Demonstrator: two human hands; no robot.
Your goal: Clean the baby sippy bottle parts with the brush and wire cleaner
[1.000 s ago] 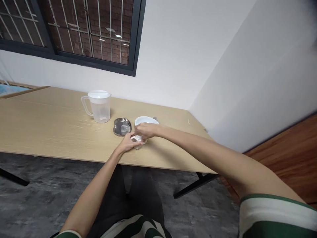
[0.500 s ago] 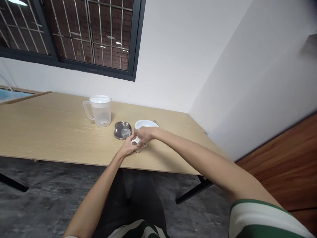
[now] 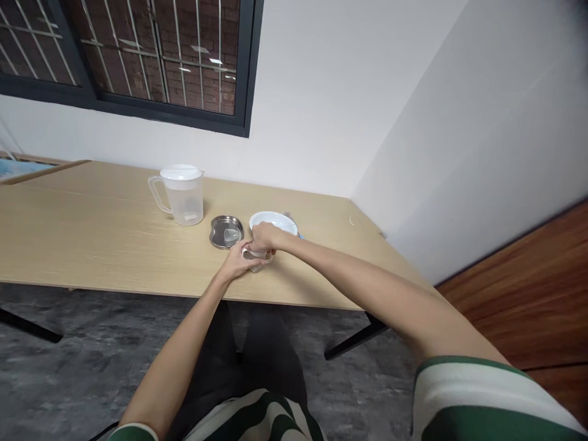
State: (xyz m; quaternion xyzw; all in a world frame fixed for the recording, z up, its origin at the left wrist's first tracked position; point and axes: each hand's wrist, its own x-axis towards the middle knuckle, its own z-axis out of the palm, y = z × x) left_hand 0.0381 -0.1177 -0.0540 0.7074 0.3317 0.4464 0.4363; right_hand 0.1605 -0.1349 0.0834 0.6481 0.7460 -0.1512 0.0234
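My left hand [image 3: 237, 258] wraps round the side of a small clear-and-white cup [image 3: 258, 267] that stands near the table's front edge. Over the cup's mouth, my right hand [image 3: 264, 237] is closed with its fingertips bent down. What those fingers pinch, if anything, is hidden by the hand. Just left of the hands lies a round steel tray [image 3: 215, 237] with a notch in its rim, and a small clear plastic cup [image 3: 232, 234] lies in it. Behind my right hand is a white bowl [image 3: 285, 221], partly covered by it.
A lidded clear pitcher [image 3: 186, 205] stands at the back left of the wooden table [image 3: 105, 245]. A small blue-and-grey item [image 3: 299, 236] shows beside the bowl. White walls rise behind and to the right, with a barred window [image 3: 160, 55] above.
The right hand has turned and risen slightly over the cup, its fingers now bent down into a closed shape. The left hand keeps its hold. The view has tilted a little downward.
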